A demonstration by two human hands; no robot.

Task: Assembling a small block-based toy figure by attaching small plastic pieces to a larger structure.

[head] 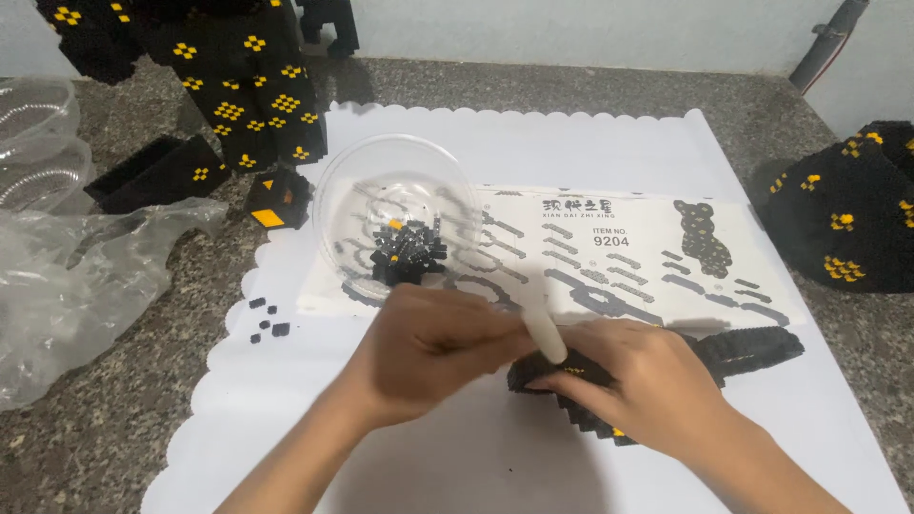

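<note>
Both forearms come in from the near edge of the tabletop [114,419], meeting over the white scalloped sheet [457,457]. Left hand [433,347] is curled shut, grip pinching a white stick-like tool [545,335] whose tip points down at the black brick strip [733,350]. Right hand [643,381] lies flat on that strip, fingers pressed together over its near end, pinning it to the sheet; the far end pokes out toward the right edge. Strip sits just in front of the printed instruction sheet [609,247], near the sheet's middle. Clear round bowl [395,224] with a heap of tiny black bricks [407,252] stands just beyond the left hand, touching the instruction sheet's left end. Risk, as judged: the left knuckles are close to the bowl, so a lift or swing of that hand could tip it and scatter the bricks. Too much push with the tool could crack the thin strip at a joint, since only one end is held down. Loose bricks [269,319] near the sheet's left edge could get swept off by the forearm. Bigger black and yellow builds [238,86] at the far left corner and right edge [843,214] are well apart, low risk. Crumpled clear plastic [67,276] lies at the left edge.
</note>
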